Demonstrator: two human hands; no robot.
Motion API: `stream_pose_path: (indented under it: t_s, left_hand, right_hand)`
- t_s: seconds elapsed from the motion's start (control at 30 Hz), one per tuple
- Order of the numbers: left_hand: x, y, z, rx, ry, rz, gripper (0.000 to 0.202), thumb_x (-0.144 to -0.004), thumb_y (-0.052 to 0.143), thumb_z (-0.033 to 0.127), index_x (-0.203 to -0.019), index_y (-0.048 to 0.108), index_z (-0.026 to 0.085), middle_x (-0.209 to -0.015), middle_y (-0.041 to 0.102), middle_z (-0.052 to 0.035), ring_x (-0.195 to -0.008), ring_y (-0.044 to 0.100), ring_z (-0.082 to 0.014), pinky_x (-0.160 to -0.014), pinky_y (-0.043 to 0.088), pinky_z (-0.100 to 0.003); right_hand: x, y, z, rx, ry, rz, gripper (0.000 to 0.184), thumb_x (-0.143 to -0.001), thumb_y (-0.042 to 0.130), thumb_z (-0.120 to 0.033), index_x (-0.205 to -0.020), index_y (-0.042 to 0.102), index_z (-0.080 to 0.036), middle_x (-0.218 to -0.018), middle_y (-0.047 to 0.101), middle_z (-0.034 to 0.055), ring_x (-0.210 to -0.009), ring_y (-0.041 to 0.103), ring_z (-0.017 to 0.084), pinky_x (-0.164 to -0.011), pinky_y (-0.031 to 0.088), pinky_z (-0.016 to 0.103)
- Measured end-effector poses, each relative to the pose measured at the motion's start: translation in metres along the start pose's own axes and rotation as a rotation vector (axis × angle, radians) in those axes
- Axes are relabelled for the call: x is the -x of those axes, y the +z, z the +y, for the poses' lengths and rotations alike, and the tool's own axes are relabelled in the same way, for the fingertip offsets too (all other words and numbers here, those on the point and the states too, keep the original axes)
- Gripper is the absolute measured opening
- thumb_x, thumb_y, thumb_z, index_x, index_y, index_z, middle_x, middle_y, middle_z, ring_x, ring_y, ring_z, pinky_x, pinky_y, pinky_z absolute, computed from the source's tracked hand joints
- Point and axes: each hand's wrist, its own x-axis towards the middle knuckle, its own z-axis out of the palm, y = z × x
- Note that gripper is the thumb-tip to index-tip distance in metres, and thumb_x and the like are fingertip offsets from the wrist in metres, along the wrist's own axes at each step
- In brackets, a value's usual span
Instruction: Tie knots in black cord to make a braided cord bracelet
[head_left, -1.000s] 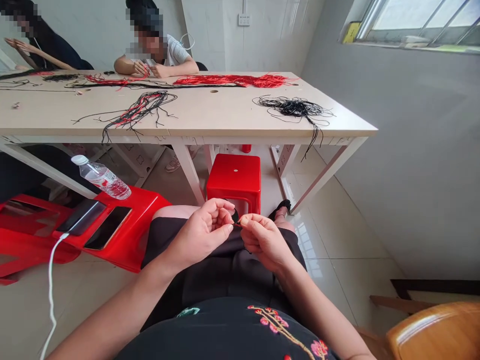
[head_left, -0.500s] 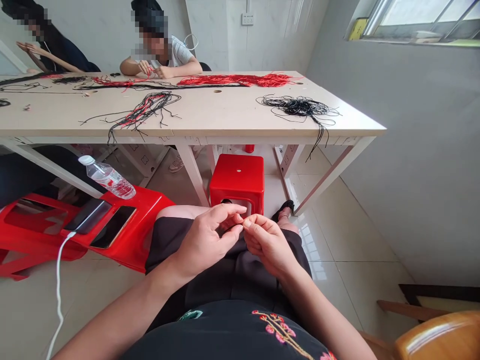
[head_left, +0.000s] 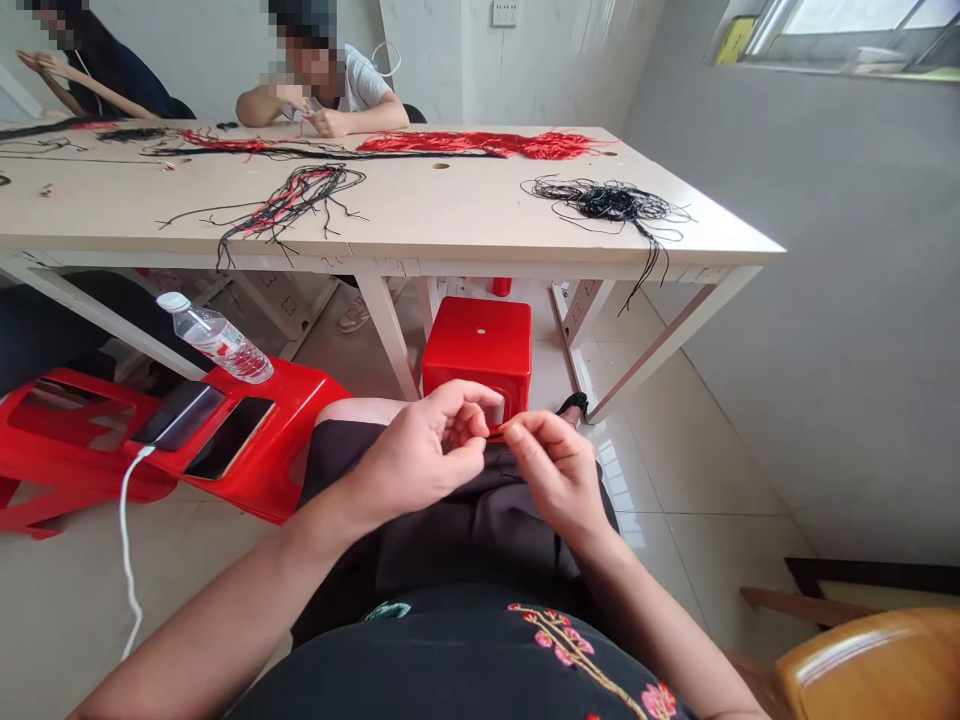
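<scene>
Reddish thin cord [head_left: 496, 433] at lower centre of the frame, spanning the short gap between the two hands, above the person's dark skirt [head_left: 480, 530]. The visible stretch is short and nearly level. It is too fine to make out its weave or any knot.

Right hand [head_left: 555, 465]: grip clamped on the cord, thumb and forefinger pressed together. Left hand [head_left: 420, 450]: fingers [head_left: 457, 415] curled toward the palm, tips just beside the cord. The fingers hide that stretch, so I cannot tell whether this grip holds it.

Edges and room: the near edge of the pale worktop [head_left: 420, 205] runs across the frame beyond the hands, well apart from them. Below that edge, just past the fingertips, stands a square red plastic stool [head_left: 480, 345]. A second red plastic stool [head_left: 296, 400] sits near the left forearm, carrying a water bottle [head_left: 217, 338] and two phones [head_left: 202, 425]. A white cable [head_left: 126, 540] drops from it to the floor. Right of the right hand, tiled floor [head_left: 660, 480] extends to a grey wall [head_left: 787, 300].

On the worktop: a tangle of black cords [head_left: 611, 200], a red-and-black bunch [head_left: 292, 195], and a long red hank [head_left: 480, 145] toward the far side. At upper centre, a co-worker's hands [head_left: 322, 122] work at the far edge.
</scene>
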Motion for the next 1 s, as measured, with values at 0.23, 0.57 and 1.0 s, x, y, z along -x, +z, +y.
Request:
stream_pose_path:
  t_s: [0.23, 0.57, 1.0]
  left_hand:
    - [-0.006, -0.017, -0.011, 0.236, -0.153, 0.023, 0.025, -0.072, 0.067, 0.022, -0.095, 0.059, 0.016, -0.077, 0.061, 0.0, -0.073, 0.06, -0.0091, -0.072, 0.051, -0.022]
    - [-0.004, -0.025, 0.001, 0.263, -0.166, 0.171, 0.024, -0.066, 0.072, 0.023, -0.086, 0.061, 0.015, -0.077, 0.067, -0.0016, -0.077, 0.066, -0.013, -0.079, 0.054, -0.027]
    - [0.001, -0.03, 0.003, 0.276, -0.178, 0.252, 0.024, -0.063, 0.073, 0.021, -0.084, 0.064, 0.016, -0.073, 0.063, 0.0003, -0.071, 0.061, -0.0113, -0.074, 0.053, -0.025]
  right_hand:
    - [-0.008, -0.02, 0.008, -0.037, 0.124, -0.029, 0.025, -0.073, 0.066, -0.04, -0.079, 0.061, -0.016, -0.06, 0.052, -0.0019, -0.052, 0.041, 0.007, -0.047, 0.034, 0.02]
    - [-0.004, -0.02, 0.012, -0.122, 0.201, -0.093, 0.023, -0.076, 0.065, -0.038, -0.071, 0.059, -0.016, -0.053, 0.041, -0.0058, -0.047, 0.029, 0.005, -0.043, 0.022, 0.02]
    - [-0.005, -0.021, 0.014, -0.261, 0.24, -0.028, 0.02, -0.076, 0.068, -0.033, -0.071, 0.06, -0.016, -0.051, 0.036, -0.007, -0.046, 0.027, 0.004, -0.042, 0.019, 0.018]
